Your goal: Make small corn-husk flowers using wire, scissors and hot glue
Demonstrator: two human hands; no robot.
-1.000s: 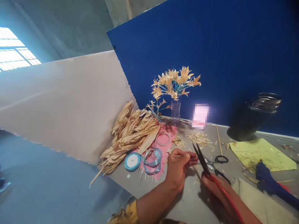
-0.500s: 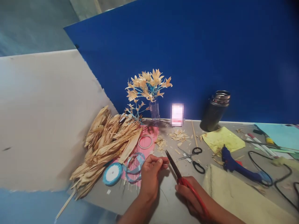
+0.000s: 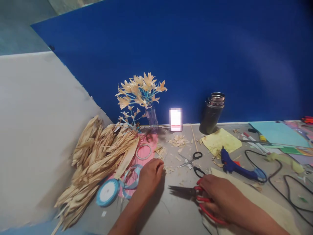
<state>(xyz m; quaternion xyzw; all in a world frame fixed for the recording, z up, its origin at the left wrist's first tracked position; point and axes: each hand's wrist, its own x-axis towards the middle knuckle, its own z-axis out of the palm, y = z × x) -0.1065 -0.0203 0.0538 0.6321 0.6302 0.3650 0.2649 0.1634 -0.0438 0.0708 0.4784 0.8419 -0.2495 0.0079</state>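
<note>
My right hand (image 3: pixel 217 199) grips red-handled scissors (image 3: pixel 188 193) lying flat on the grey table (image 3: pixel 171 215), blades shut and pointing left. My left hand (image 3: pixel 149 174) rests knuckles-up on the table beside the pink sheet (image 3: pixel 137 160); its fingers are curled, and whether they hold anything is hidden. A blue ribbon spool (image 3: pixel 107 192) with a loose ribbon loop (image 3: pixel 129 182) lies just left of that hand. A heap of dried husk leaves (image 3: pixel 97 160) lies further left.
Behind stand a vase of husk flowers (image 3: pixel 143 94), a dark flask (image 3: pixel 211 112) and the blue backboard (image 3: pixel 186 55). Black-handled scissors (image 3: pixel 193 161), a blue glue gun (image 3: pixel 232 164) with black cable (image 3: pixel 281 178), yellow paper (image 3: pixel 220 142), markers and cloth (image 3: pixel 254 200) lie to the right.
The view swung right and down. My right hand lowered the red scissors from upright to flat on the table. My left hand dropped to the table by the pink sheet.
</note>
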